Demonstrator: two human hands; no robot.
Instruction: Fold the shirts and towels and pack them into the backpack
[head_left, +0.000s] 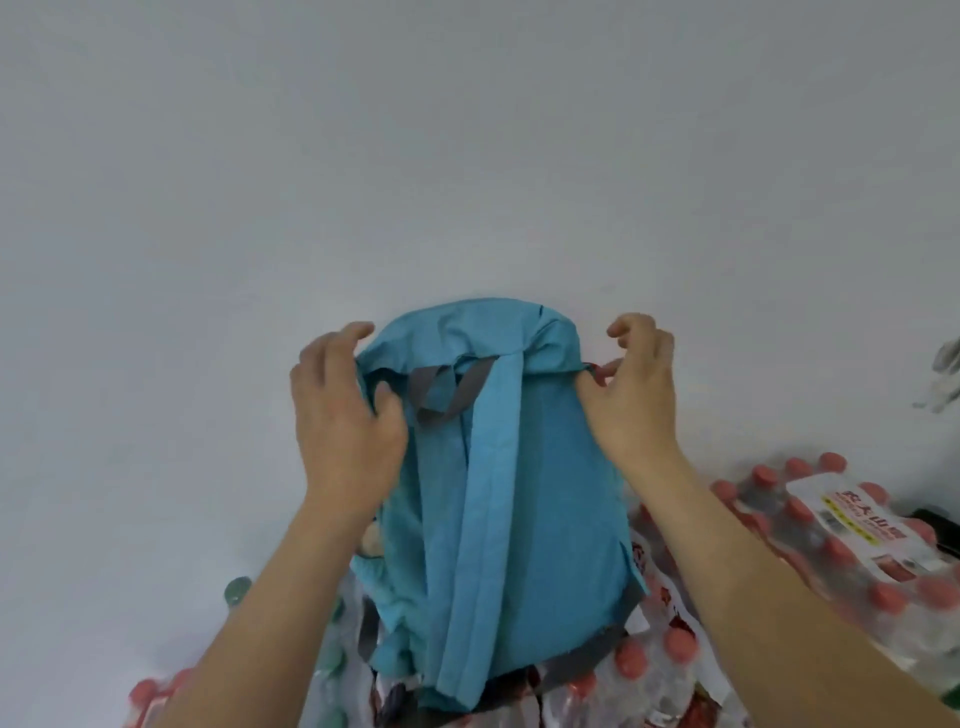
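Outwardly, the backpack (561, 493) hides its contents; left hand (343, 415) grips it.

A bare left forearm (270, 597) shows at 7 o'clock and a bare right forearm (753, 571) at 5 o'clock, each uncovered from the frame edge to the wrist. The left grip (345, 421) and right grip (631, 400) are bare hands too.

The backpack (519, 467) stands on bottle packs (831, 535) before a wall (467, 130).
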